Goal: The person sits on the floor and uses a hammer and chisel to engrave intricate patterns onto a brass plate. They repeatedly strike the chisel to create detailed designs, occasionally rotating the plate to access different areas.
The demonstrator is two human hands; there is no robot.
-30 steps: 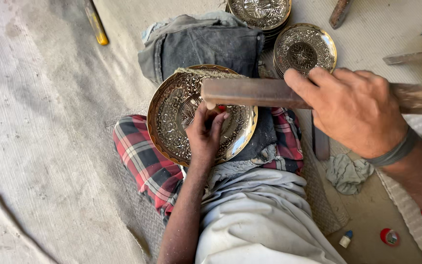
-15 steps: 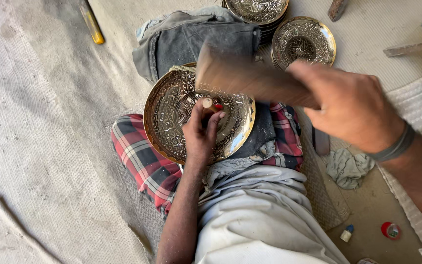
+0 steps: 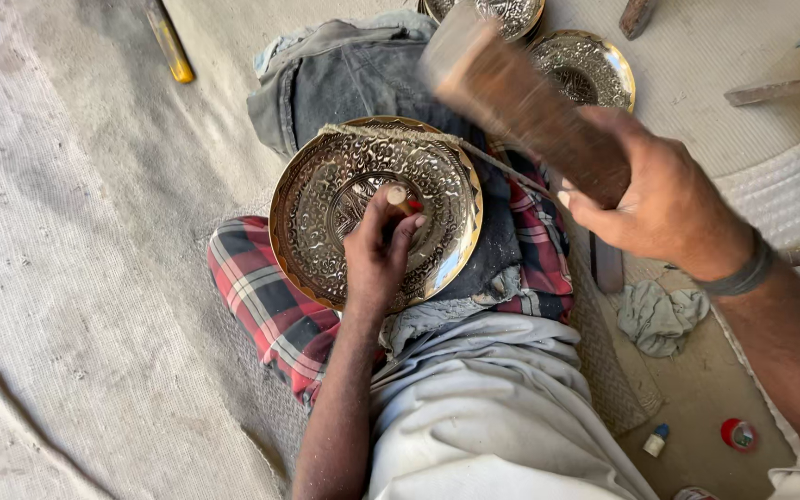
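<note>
Brass plate (image 3: pixel 326 218), round and thick with embossed pattern, lies tilted on a denim pad (image 3: pixel 363 83) over the person's lap, under and around the left hand (image 3: pixel 377 255). A red checked cloth (image 3: pixel 256 296) spreads beneath the plate and out to both sides of that hand. Above and to the right, the right hand (image 3: pixel 668 208) is wrapped tight around the near end of a long wooden mallet (image 3: pixel 520 97); a second ago the mallet lay level just over the plate's far rim, half a second ago it was tipping up, and now it is lifted high and blurred with motion, its far end up beyond the rim. That reads as one swing in a run of blows: raised, not yet landed. The left hand has hardly shifted, its fingers pinched together on a small punch (image 3: pixel 398 196) stood on end near the plate's centre, so the point of work looks unchanged. Beyond the mallet lie two more patterned plates (image 3: pixel 604 65). Right of the right hand's wrist sits a crumpled grey rag (image 3: pixel 659 315), and nearer still a small red cap (image 3: pixel 738 433).
</note>
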